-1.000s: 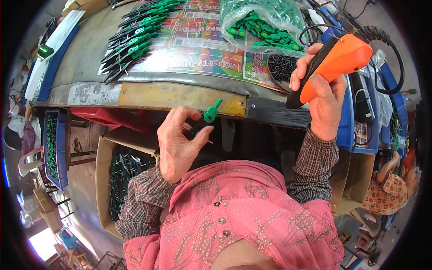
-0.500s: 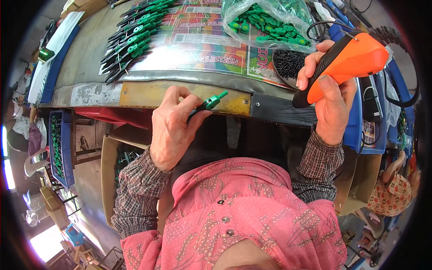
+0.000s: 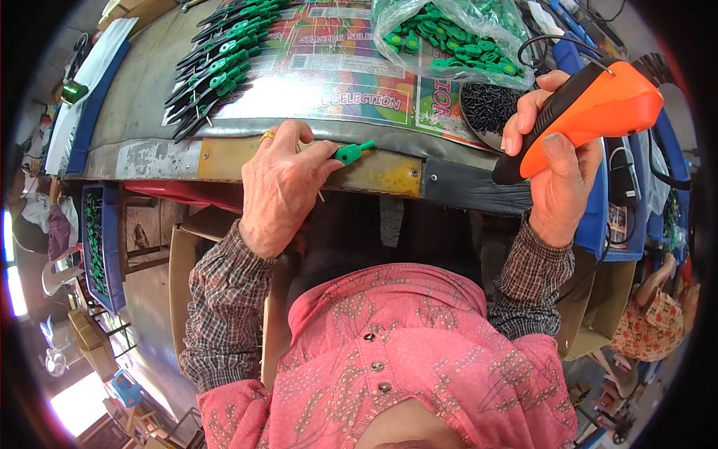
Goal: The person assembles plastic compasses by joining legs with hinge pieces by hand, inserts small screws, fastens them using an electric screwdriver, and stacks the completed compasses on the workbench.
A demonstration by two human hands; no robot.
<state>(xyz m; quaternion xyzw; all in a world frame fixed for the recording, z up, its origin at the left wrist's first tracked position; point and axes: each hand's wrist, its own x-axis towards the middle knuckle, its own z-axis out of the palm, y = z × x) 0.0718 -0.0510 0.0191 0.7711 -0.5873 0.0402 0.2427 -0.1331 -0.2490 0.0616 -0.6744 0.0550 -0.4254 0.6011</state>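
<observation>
At the table's front edge, my left hand [image 3: 280, 179] pinches a green plastic piece [image 3: 349, 154] between thumb and fingers. The piece has a rounded flat head and a thin ridged tip pointing right; its other end is hidden by my fingers. A thin pale pin shows below the hand. My right hand [image 3: 557, 161] is wrapped round an orange and black electric screwdriver [image 3: 591, 108], held up at the right above the table edge. A dish of small black screws [image 3: 490, 105] is just left of that hand.
Black-and-green assembled pieces [image 3: 224, 63] lie in a row at the back left. An open plastic bag [image 3: 456, 45] holds several loose green pieces. Blue bins [image 3: 105, 247] flank the table, and cardboard boxes [image 3: 183, 299] stand below it. Another person [image 3: 651, 322] is at the far right.
My left hand has turned and moved slightly up and left, tilting the green piece closer to level; its black part is now hidden. The right hand and screwdriver have shifted slightly right.
</observation>
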